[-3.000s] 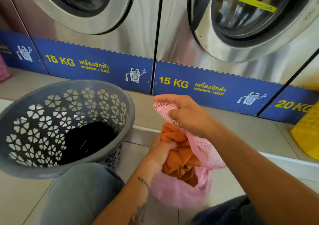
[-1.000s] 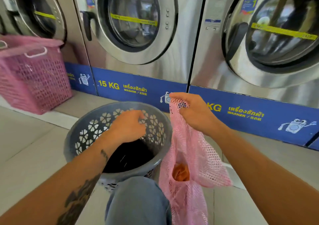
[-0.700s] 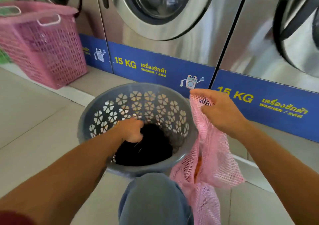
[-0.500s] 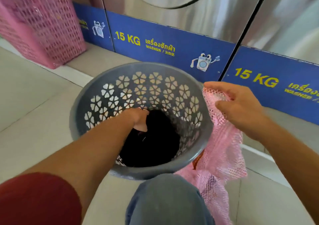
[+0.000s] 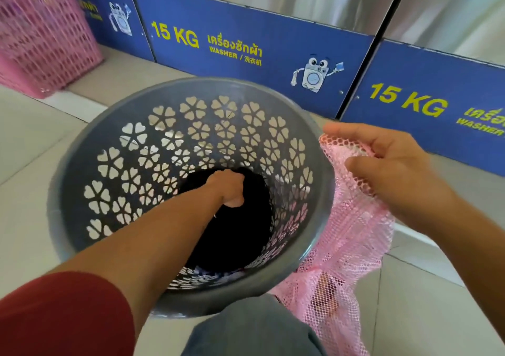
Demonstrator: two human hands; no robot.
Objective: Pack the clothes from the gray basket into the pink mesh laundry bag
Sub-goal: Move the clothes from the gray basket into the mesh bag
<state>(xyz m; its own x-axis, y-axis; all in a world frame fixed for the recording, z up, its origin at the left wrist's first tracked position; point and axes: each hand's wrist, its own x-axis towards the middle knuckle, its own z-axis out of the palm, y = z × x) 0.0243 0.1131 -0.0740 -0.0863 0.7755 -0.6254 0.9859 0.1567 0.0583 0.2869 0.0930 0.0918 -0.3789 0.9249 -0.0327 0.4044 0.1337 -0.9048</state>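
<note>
**Gray plastic, pink mesh: one hand down in the basket, the other at the bag's mouth**

Gray plastic with flower-shaped cut-outs forms the wall of the gray basket [image 5: 131, 148], which surrounds the left hand [image 5: 228, 189] on every side. That hand reaches down to the bottom with its fingers curled into the black garment [image 5: 246, 235] lying there; the fingertips are buried in the dark cloth, so I cannot tell whether the grip has closed on it. The black cloth spreads below and to the right of the hand and fills the basket floor.

The right hand [image 5: 393, 169] is outside the basket, just beyond its right rim, and higher than the left hand. It pinches the top edge of the pink mesh laundry bag [image 5: 352, 235] between thumb and fingers, closed on the netting. The bag hangs down from that hand, touching the outer right side of the basket, and something dark and orange shows dimly through the mesh low down.

A red sleeve [image 5: 62, 314] covers the left upper arm. A gray-clad knee [image 5: 254, 328] sits below and between the two hands. Past both hands run blue panels [image 5: 246, 19] marked "15 KG", and far beyond the left hand stands a pink basket [image 5: 41, 33].
</note>
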